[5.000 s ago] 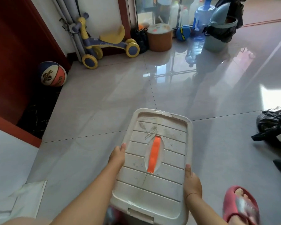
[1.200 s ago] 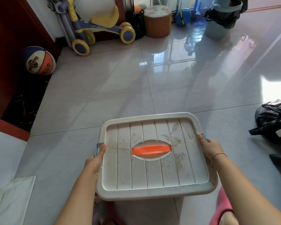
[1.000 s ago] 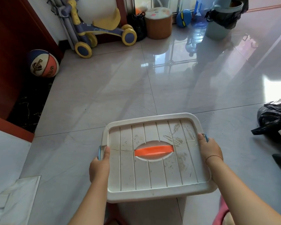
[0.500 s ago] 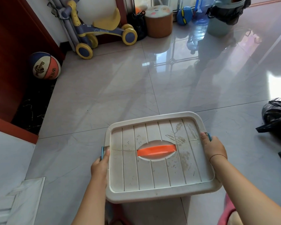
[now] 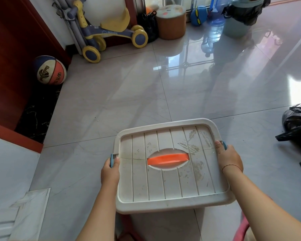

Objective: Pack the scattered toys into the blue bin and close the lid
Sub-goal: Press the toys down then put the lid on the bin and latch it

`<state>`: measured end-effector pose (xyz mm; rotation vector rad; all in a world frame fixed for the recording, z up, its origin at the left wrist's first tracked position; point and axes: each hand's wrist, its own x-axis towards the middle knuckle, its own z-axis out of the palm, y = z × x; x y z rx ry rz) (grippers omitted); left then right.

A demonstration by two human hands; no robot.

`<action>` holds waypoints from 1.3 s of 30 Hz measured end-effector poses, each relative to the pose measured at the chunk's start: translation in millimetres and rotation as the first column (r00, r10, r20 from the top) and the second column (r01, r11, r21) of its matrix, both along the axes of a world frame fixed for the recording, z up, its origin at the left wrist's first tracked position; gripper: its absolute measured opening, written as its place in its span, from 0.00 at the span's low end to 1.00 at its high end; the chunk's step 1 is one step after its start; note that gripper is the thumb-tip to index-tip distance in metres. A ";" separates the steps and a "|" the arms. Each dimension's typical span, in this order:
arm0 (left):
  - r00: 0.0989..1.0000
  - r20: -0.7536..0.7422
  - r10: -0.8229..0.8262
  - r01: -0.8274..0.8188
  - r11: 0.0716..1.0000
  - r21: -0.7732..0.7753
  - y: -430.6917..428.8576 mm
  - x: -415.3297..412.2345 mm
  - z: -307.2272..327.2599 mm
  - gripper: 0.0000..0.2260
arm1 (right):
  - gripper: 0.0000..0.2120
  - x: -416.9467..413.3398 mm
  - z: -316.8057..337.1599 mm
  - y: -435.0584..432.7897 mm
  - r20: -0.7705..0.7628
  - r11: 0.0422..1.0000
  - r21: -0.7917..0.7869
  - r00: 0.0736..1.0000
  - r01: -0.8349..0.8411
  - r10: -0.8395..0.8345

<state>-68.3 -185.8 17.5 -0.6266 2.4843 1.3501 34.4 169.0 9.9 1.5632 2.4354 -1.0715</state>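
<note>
Entry, head view. The white ribbed lid lay roughly level in front of us, low in the picture, with its orange handle running left to right in the oval recess at the centre. The top of the lid was scuffed and stained, most of all on its right half.

The left hand gripped the lid's left edge: the thumb lay on the rim and the fingers curled down over the side, out of sight, against the left blue latch. The right hand gripped the right edge in the same way, thumb on top of the rim and fingers wrapped over the side just beside the right blue latch. A thin cord circled the right wrist.

The body of the blue bin was hidden under the lid, and only the two latches showed. We could not tell whether the lid was seated or latched.

Surroundings: glossy pale tile floor. A basketball lay at far left by the red door. A yellow and blue ride-on toy stood against the far wall, and a round brown stool, a blue ball and a lined waste bin stood to its right. A black bag lay at the right edge.
</note>
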 end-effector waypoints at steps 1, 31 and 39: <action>1.000 -0.012 -0.008 0.007 0.999 -0.054 2.4 1.3 0.0 0.15 | 0.29 0.1 0.0 -1.0 0.002 1.000 0.004 1.000 0.005 -0.005; 0.272 0.123 -0.954 0.643 0.085 -0.761 214.9 100.7 -14.6 0.43 | 0.15 27.9 -0.1 4.9 -0.353 0.960 -0.271 0.935 -0.072 -0.029; 0.319 0.139 -0.937 0.689 0.129 -0.714 222.2 97.7 -2.9 0.42 | 0.26 16.1 0.9 30.8 -0.462 0.784 -0.571 0.885 -0.244 -0.061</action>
